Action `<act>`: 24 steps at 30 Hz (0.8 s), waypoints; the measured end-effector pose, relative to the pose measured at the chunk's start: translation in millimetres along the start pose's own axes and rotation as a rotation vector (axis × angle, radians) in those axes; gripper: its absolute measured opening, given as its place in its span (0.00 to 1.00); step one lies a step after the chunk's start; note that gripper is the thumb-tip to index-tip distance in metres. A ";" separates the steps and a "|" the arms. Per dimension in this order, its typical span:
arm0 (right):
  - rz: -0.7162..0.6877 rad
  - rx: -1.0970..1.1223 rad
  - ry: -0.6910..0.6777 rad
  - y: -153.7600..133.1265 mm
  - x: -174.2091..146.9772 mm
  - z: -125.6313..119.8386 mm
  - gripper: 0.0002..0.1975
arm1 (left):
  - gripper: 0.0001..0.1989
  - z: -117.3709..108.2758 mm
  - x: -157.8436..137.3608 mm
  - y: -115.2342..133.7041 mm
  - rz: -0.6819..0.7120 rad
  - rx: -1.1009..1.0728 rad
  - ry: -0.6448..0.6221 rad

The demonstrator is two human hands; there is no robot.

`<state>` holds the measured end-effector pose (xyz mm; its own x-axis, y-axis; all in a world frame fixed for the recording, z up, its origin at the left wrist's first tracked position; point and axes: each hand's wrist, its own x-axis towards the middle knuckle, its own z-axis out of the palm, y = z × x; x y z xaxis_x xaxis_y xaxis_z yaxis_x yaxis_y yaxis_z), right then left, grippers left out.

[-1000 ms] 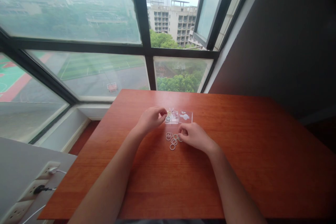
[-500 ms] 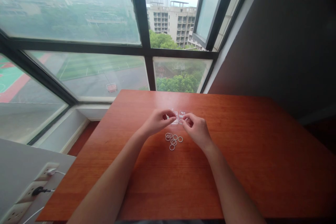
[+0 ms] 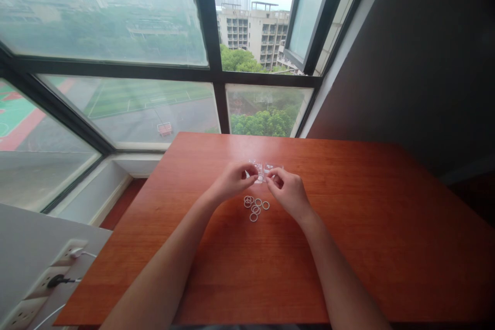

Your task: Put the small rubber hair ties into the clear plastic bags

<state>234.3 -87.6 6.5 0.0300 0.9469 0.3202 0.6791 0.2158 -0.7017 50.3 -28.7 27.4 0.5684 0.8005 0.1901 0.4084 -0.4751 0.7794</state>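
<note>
My left hand [image 3: 237, 178] is closed in a pinch on a small clear plastic bag [image 3: 259, 179] with white print. A pale ring seems to show in the bag, though the clear film makes this hard to see. Just right of the bag, my right hand [image 3: 285, 185] is also closed, thumb against fingertips. What it pinches, if anything, is too small to make out. Nearer to me, several pale rings [image 3: 265, 205] lie in a loose cluster on the table, some overlapping.
Another clear printed packet [image 3: 275, 167] lies behind my right fingers. The reddish-brown wooden table [image 3: 367, 227] reaches to the dark-framed window [image 3: 266, 81]. At the lower left, plugs and white cables stick out from wall sockets [image 3: 42, 281].
The ring that was at my right fingertips now appears further left, by the bag. My right fingertips have shifted slightly left. The cluster of rings has not moved.
</note>
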 end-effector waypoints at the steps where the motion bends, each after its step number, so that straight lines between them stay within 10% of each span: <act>1: 0.003 -0.005 -0.002 0.5 0.0 0.1 0.05 | 0.07 -2.9 0.0 -1.6 -0.005 0.019 0.019; 24: 0.029 -0.140 -0.318 3.3 -4.2 -8.7 0.07 | 0.08 -17.1 -2.5 -22.8 -0.027 0.292 0.125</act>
<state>242.8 -93.0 8.5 -0.1643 0.9838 0.0713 0.7762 0.1736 -0.6062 27.4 -13.7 19.4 0.4698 0.8445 0.2572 0.6205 -0.5232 0.5842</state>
